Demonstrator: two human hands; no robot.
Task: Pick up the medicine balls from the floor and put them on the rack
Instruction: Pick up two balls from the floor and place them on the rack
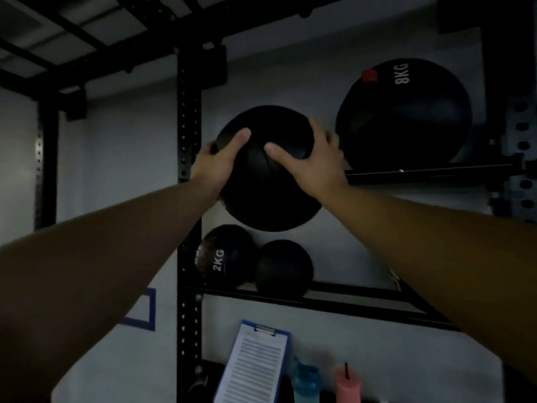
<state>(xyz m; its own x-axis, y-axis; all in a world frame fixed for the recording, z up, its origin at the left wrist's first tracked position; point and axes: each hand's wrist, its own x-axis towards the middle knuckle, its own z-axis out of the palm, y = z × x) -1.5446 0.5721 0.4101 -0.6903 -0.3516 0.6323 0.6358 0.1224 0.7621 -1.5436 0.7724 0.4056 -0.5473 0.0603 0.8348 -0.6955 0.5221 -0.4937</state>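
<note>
I hold a black medicine ball (pixel 267 193) raised at the level of the upper shelf bar (pixel 421 173) of the black rack. My left hand (pixel 215 164) grips its left side and my right hand (pixel 311 161) grips its upper right side. An 8KG ball (pixel 406 117) rests on that upper shelf, just right of the held ball. On the lower shelf (pixel 334 301) sit a 2KG ball (pixel 226 254) and a smaller black ball (pixel 284 267). The held ball hangs in front of the rack, left of the 8KG ball.
A perforated black upright post (pixel 189 112) stands just left of the held ball. Below the lower shelf are a blue clipboard with paper (pixel 255 365), a blue bottle (pixel 306 382) and a pink bottle (pixel 347 382). A blue tape rectangle (pixel 145 309) marks the wall.
</note>
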